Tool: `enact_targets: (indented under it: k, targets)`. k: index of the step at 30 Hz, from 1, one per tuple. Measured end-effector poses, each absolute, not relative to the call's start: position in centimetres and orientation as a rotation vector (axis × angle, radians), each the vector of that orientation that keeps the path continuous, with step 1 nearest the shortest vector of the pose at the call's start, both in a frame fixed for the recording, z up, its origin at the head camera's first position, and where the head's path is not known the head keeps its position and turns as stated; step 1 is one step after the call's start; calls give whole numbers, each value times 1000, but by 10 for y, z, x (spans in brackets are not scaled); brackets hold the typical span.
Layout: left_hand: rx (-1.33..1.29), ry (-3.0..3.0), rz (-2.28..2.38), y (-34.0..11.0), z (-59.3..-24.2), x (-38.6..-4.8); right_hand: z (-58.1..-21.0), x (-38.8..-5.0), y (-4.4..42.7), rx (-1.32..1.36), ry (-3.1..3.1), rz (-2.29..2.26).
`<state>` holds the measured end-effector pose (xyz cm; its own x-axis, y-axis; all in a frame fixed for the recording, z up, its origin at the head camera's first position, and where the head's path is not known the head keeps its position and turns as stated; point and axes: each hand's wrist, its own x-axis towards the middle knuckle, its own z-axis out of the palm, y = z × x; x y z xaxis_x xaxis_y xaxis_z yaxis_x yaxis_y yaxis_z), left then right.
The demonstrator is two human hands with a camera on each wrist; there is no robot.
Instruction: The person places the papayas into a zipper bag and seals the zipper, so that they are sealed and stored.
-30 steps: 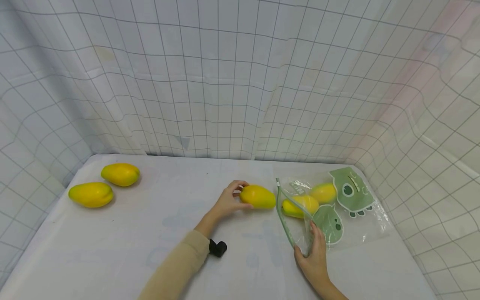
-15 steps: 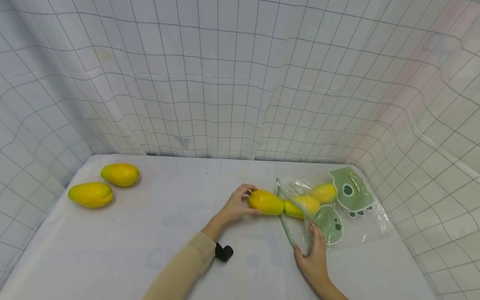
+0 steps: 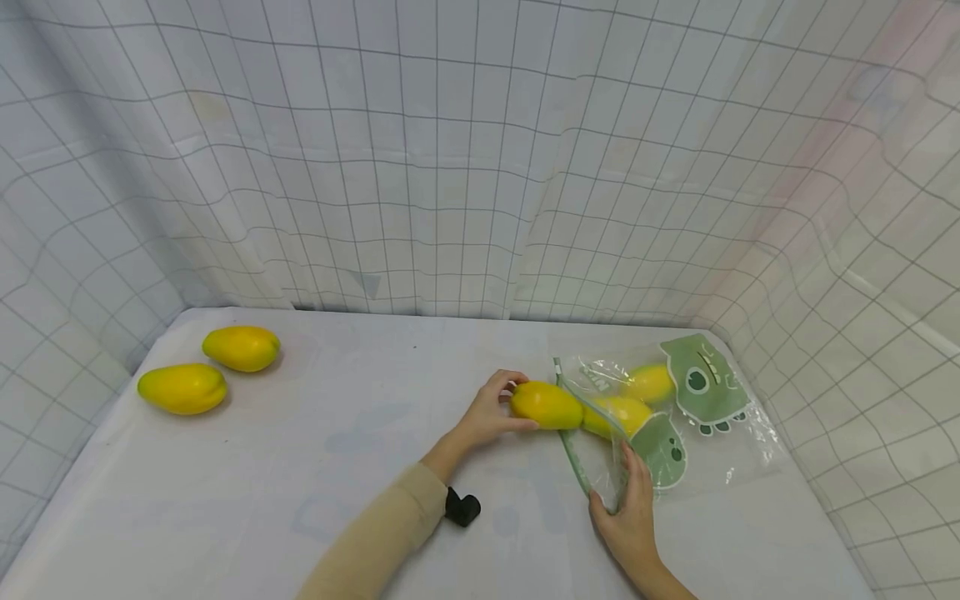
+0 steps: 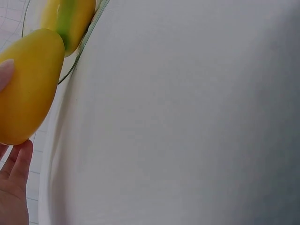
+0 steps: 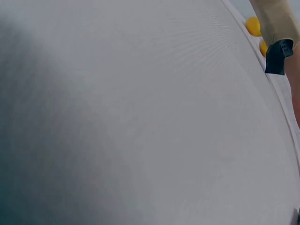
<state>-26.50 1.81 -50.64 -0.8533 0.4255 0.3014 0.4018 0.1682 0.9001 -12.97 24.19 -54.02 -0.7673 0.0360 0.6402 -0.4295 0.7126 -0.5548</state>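
Left grip (image 3: 483,417) is curled round the end of a yellow fruit (image 3: 544,406), thumb on one side and fingers on the other, and the fruit's front end is in the mouth of a clear zip bag (image 3: 663,454), nosing up to the nearer inside fruit (image 3: 618,414). Deeper inside fruit (image 3: 649,383) sits behind that, seen through the plastic. Right grip (image 3: 632,521) has the bag's open edge between thumb and fingers. Bag's flat on the right side of the tabletop (image 3: 300,467), green cartoon faces printed on it. Tabletop is covered in plain white, a bit smudgy with pale bluish patches, plus one tiny dark speck (image 3: 415,347) toward the back. Over at the far left, a front spare (image 3: 182,389) and a back spare (image 3: 242,348), same yellow fruit, lie just beside each other. Room-wise it's white sheeting (image 3: 480,167) with dark grid lines at the back and both sides, kinda rippled, pinkish at upper right. Beige sleeve (image 3: 382,533) on the left arm, black gadget (image 3: 462,508) at that wrist.
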Motion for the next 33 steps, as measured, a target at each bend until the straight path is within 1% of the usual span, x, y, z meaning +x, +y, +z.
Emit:
enact_targets:
  k: [33]
  targets:
    - [722, 2397, 1827, 44, -516, -260, -540, -131, 242, 330, -2232, 936]
